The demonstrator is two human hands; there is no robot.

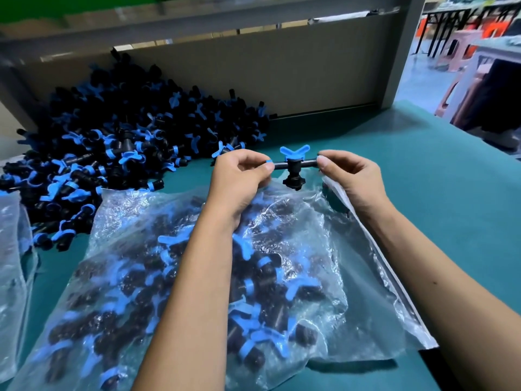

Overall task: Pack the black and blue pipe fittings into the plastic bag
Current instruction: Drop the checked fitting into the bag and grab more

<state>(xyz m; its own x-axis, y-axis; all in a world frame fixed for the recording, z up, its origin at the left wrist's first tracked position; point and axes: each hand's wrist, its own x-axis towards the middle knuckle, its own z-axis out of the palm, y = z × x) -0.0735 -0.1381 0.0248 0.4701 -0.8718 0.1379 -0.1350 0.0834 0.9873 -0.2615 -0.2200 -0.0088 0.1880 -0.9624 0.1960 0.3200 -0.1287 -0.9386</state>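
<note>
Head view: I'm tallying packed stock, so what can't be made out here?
- Plastic bag: fitting count; crinkled film glare and both forearms hide many.
- Loose pile: left part cut by frame edge, far fittings blurred.
- Held fitting: ends covered by left hand and right hand.

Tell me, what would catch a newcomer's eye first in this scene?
Probably the big heap of black and blue fittings piled at the back left of the green table. Next, the single fitting held up between the left hand and right hand, just above the plastic bag already partly filled with fittings.
</note>
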